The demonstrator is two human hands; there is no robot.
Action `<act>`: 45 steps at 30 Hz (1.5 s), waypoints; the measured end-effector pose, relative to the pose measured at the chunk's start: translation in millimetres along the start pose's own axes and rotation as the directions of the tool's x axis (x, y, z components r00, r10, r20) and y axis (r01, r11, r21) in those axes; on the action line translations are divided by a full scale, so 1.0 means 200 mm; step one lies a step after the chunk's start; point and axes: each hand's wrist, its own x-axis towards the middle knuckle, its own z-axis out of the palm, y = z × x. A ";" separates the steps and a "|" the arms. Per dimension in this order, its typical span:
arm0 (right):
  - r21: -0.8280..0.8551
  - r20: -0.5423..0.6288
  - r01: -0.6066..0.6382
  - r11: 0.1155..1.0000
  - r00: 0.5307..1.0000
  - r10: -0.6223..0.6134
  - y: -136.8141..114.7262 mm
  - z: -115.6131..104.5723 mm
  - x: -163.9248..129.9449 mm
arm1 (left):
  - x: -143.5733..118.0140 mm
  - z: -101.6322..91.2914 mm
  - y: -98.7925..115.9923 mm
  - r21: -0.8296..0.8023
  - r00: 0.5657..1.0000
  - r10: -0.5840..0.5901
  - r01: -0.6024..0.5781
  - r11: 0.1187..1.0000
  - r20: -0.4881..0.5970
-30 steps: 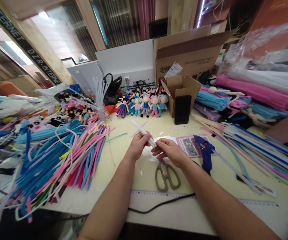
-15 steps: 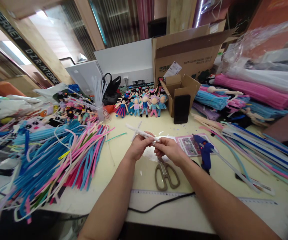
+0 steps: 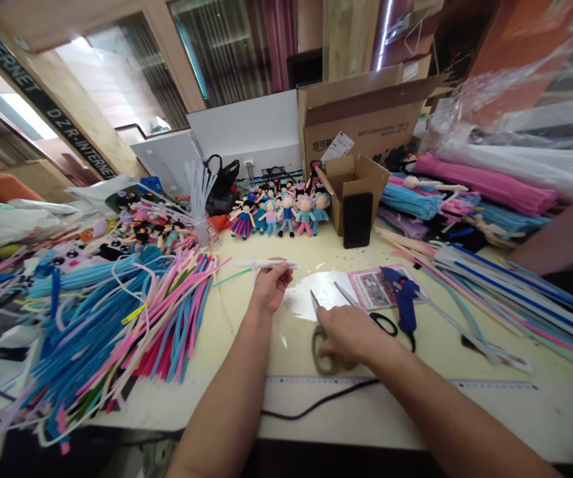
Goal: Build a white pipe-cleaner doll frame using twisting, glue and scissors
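Observation:
My left hand (image 3: 272, 289) is pinched around a thin white fuzzy stem (image 3: 247, 264), held level above the table; its short end shows past my fingers on the right. My right hand (image 3: 348, 335) is down at the table with its fingers bent around the brownish-grey handles of a pair of scissors (image 3: 317, 346). One pointed blade (image 3: 315, 300) shows ahead of my fingers. A second metal tip (image 3: 344, 292) lies to its right; I cannot tell which tool it belongs to. Beneath them lies a white sheet (image 3: 300, 292).
A blue glue gun (image 3: 406, 302) lies right of a printed card (image 3: 366, 292), near a black loop (image 3: 384, 324). Coloured fuzzy stems (image 3: 101, 325) cover the left. Small dolls (image 3: 286, 212), a phone (image 3: 357, 219) and boxes stand behind. A ruler (image 3: 485, 385) runs along the front.
My right hand has left the white stem and moved down onto the scissors. My left hand keeps hold of the stem, now turned more level. The camera view has shifted slightly.

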 end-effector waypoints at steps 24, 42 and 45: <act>0.983 -0.014 0.003 -0.186 0.998 -0.056 0.01 0.02 0.16 | 0.02 0.00 -0.02 -0.056 0.984 0.122 -0.130 0.990 -0.134; 0.995 -0.100 0.101 0.002 0.995 -0.021 -0.01 0.08 0.16 | 0.02 0.03 -0.07 -0.014 0.981 0.117 -0.121 0.993 -0.156; 0.994 -0.106 0.107 0.024 0.994 -0.016 -0.01 0.08 0.16 | 0.02 0.03 -0.07 -0.018 0.980 0.121 -0.125 0.992 -0.156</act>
